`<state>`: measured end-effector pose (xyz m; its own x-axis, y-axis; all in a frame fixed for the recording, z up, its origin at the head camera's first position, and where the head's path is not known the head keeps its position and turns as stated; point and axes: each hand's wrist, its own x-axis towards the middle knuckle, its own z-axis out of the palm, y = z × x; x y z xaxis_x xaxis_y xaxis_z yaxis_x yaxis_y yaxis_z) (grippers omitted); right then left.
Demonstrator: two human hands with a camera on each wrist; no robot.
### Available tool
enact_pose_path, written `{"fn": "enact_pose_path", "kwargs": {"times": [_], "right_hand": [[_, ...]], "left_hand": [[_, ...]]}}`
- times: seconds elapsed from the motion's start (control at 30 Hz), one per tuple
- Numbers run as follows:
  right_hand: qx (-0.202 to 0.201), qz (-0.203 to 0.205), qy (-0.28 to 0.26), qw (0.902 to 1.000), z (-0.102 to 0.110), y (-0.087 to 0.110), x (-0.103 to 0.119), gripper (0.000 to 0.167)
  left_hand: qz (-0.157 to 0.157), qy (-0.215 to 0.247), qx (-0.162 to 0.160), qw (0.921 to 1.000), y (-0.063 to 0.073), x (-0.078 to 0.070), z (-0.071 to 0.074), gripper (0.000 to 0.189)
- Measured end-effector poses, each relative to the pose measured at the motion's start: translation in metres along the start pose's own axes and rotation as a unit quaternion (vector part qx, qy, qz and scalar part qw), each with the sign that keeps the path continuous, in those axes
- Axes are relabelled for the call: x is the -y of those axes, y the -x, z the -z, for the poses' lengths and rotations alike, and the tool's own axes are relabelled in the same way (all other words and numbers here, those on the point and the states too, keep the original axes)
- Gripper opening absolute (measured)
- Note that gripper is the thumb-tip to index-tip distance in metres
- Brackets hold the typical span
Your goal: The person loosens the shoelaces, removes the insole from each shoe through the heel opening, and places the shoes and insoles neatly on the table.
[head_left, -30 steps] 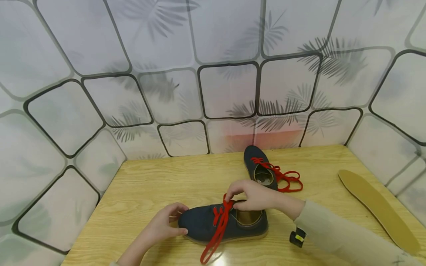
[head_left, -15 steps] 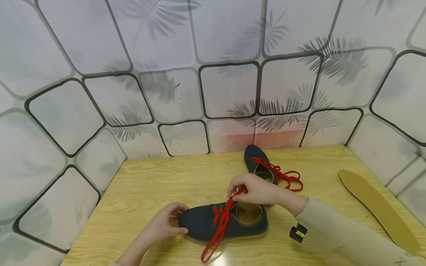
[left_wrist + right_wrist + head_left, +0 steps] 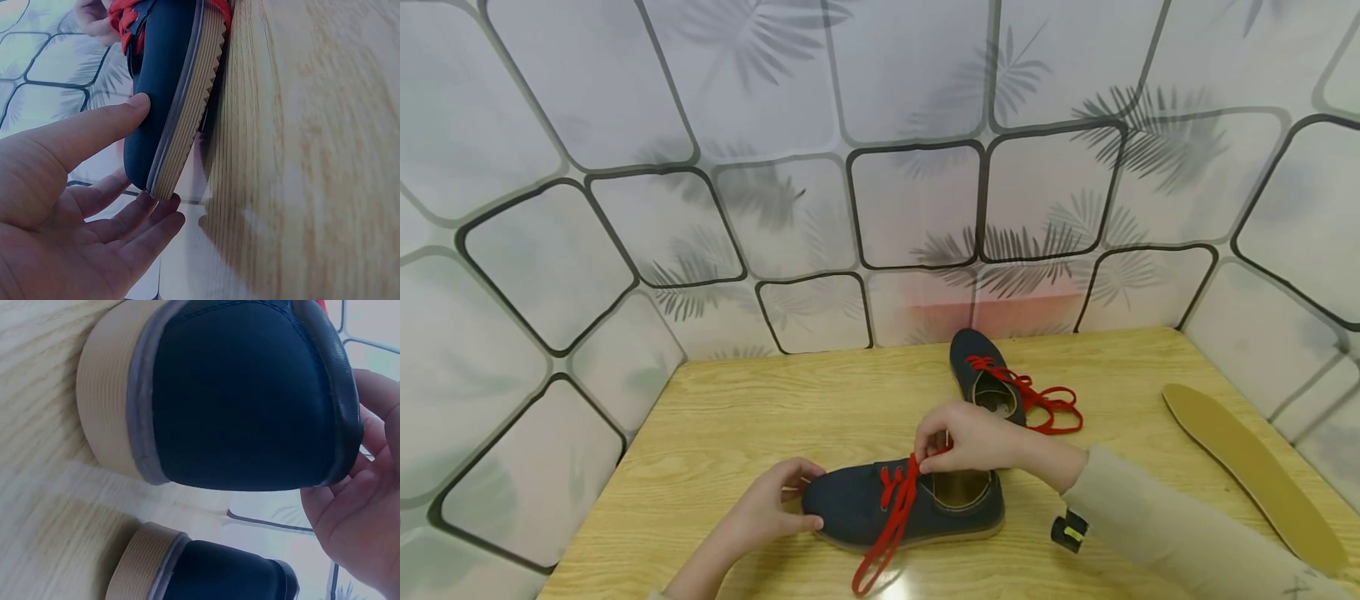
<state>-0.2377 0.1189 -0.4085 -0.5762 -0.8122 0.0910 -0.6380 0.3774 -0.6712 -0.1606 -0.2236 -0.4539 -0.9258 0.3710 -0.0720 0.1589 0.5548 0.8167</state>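
Note:
A navy shoe with a pale ridged sole lies on its sole on the wooden table, toe pointing left. My left hand holds the toe, thumb on the near side; the left wrist view has the thumb on the upper and the fingers around the tip. At the tongue, my right hand pinches the red shoelace close over the shoe's opening. The lace's looped end hangs over the near side onto the table. In the right wrist view, the heel hides most of the fingers and the lace.
Behind, a second navy shoe with loose red laces stands partly hidden by my right hand. A tan insole lies at the table's right side. Patterned covering rises behind the wooden table and along both sides.
My right hand lifted the lace up and slightly right half a second ago, and has now come back down to the tongue. The left hand and the shoe have stayed put.

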Motion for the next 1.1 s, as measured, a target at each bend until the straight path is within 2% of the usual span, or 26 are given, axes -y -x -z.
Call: {"fn": "enact_pose_path", "kwargs": {"times": [0.2, 0.37, 0.47, 0.6, 0.77, 0.83, 0.9, 1.0, 1.1], "right_hand": [[-0.004, -0.019, -0.017, 0.9997, -0.002, 0.001, -0.005, 0.011], [-0.005, -0.037, -0.081, 0.996, -0.004, 0.001, -0.009, 0.009], [-0.002, -0.061, -0.134, 0.9891, -0.005, 0.001, -0.01, 0.01], [-0.001, -0.113, -0.215, 0.9702, -0.006, 0.002, -0.01, 0.013], [-0.025, -0.182, -0.305, 0.9344, -0.005, 0.003, -0.008, 0.015], [-0.039, -0.198, -0.334, 0.9208, -0.005, 0.004, -0.008, 0.018], [-0.049, -0.204, -0.352, 0.9119, -0.005, 0.004, -0.008, 0.021], [-0.047, -0.197, -0.35, 0.9144, -0.004, 0.004, -0.009, 0.02], [-0.029, -0.181, -0.324, 0.9282, -0.003, 0.003, -0.009, 0.015]], "left_hand": [[0.012, -0.014, -0.012, 0.9997, 0.0, -0.001, 0.0, 0.053], [0.02, -0.013, -0.022, 0.9995, 0.001, -0.002, 0.0, 0.053], [0.023, -0.012, -0.022, 0.9994, 0.0, -0.002, 0.0, 0.053], [0.023, -0.012, -0.021, 0.9994, 0.0, -0.002, 0.0, 0.053], [0.022, -0.009, -0.019, 0.9995, 0.0, -0.001, 0.0, 0.053], [0.022, -0.008, -0.018, 0.9996, 0.0, -0.001, 0.0, 0.053], [0.022, -0.006, -0.017, 0.9996, 0.0, 0.0, 0.0, 0.053], [0.022, -0.005, -0.016, 0.9996, 0.0, 0.0, 0.0, 0.053], [0.02, -0.008, -0.016, 0.9996, 0.0, 0.0, 0.0, 0.054]]}}
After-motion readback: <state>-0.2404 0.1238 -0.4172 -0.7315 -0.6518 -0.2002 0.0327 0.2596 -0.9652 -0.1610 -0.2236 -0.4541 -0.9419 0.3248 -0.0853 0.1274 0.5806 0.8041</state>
